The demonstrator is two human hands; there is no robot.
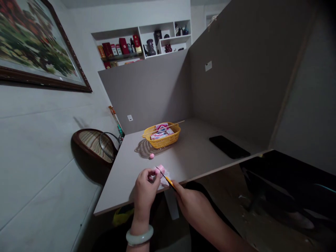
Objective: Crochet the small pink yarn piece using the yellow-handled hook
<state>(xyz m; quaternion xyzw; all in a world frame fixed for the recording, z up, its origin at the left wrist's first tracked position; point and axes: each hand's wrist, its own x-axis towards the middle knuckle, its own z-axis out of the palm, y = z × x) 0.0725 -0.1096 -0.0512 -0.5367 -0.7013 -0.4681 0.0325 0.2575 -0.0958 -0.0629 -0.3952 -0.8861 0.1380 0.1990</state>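
Observation:
My left hand, with a pale bangle on its wrist, pinches a small pink lump at the table's near edge. My right hand is closed on a craft knife with a yellow and black handle. The thin dark blade reaches across the lump, close to the left fingertips. A larger pink block shows just behind the blade. Under both lies a crumpled whitish wrapper. Farther back, a little pink ball sits on the tabletop.
A yellow basket holds several printed packets, with a thin stick across its top. A black phone-like slab lies at the right. Grey partitions bound the table; a wooden chair stands left.

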